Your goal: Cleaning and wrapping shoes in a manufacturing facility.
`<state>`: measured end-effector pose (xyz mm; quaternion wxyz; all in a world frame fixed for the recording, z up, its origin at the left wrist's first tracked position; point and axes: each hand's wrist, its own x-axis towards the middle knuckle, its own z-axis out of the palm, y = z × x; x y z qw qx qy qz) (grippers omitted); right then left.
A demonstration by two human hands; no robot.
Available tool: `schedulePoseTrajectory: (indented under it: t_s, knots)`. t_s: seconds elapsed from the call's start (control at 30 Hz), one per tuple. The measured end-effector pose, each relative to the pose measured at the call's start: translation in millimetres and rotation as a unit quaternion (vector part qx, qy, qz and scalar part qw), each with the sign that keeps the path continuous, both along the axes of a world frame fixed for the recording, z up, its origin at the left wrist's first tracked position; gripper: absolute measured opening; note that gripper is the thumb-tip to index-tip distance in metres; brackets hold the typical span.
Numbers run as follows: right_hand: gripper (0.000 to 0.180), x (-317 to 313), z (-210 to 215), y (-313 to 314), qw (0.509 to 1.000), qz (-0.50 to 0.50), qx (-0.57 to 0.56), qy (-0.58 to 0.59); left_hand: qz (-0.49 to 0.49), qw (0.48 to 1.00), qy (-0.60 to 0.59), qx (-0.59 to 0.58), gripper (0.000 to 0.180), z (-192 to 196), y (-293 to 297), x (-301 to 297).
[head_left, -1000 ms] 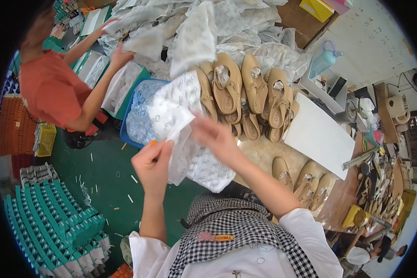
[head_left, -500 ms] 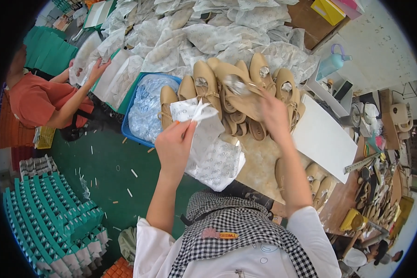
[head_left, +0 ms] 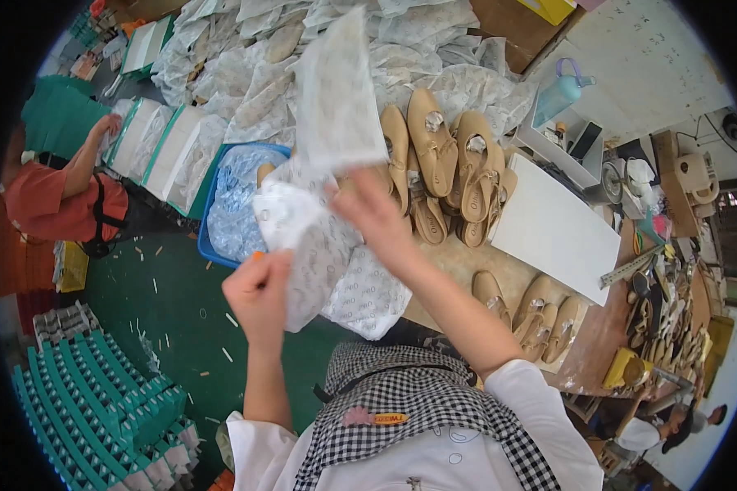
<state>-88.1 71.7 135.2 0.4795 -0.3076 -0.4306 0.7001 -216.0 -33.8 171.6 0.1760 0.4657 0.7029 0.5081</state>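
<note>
My left hand [head_left: 256,296] is closed, fingers pinched on the edge of a printed white tissue sheet [head_left: 305,266]. Motion smears my right hand [head_left: 374,217], which reaches over that sheet; whether it grips anything is hidden. Just above it a blurred whitish sheet [head_left: 340,98] stands up in the air, and I cannot make out what carries it. Below the held tissue lies a stack of printed tissue paper [head_left: 373,292] at the table's near edge. Beige flat shoes [head_left: 431,147] with bows stand in a cluster right of my right hand, partly covered by the raised sheet.
A blue basket [head_left: 209,225] of crumpled clear plastic stands at left. Paper-wrapped shoes [head_left: 262,98] heap along the back. More beige shoes [head_left: 540,319] and a white board [head_left: 557,233] lie at right. A co-worker in orange [head_left: 61,200] handles wrapped items at far left.
My right hand has swung left from the shoe cluster to the tissue; the beige shoe it held no longer shows. My left hand has moved left and down, spreading the sheet. A whitish sheet has risen.
</note>
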Motion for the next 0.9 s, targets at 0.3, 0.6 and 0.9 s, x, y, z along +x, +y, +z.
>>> schedulePoseTrajectory:
  t_s: [0.3,0.6,0.9]
  knots:
    - [0.025,131.8,-49.3,0.2,0.760,-0.209,0.265,-0.555,0.020,0.978,-0.205,-0.028,0.009,-38.3,-5.6,-11.3]
    - [0.040,211.7,19.3,-17.8,0.844,-0.066,0.090,-0.525,-0.054,0.984,0.157,-0.060,0.014,-49.2,39.3,20.5]
    - [0.037,62.7,-43.6,-20.1,0.979,0.069,0.045,-0.189,-0.175,0.977,0.126,-0.001,0.009,-26.4,-16.0,61.0]
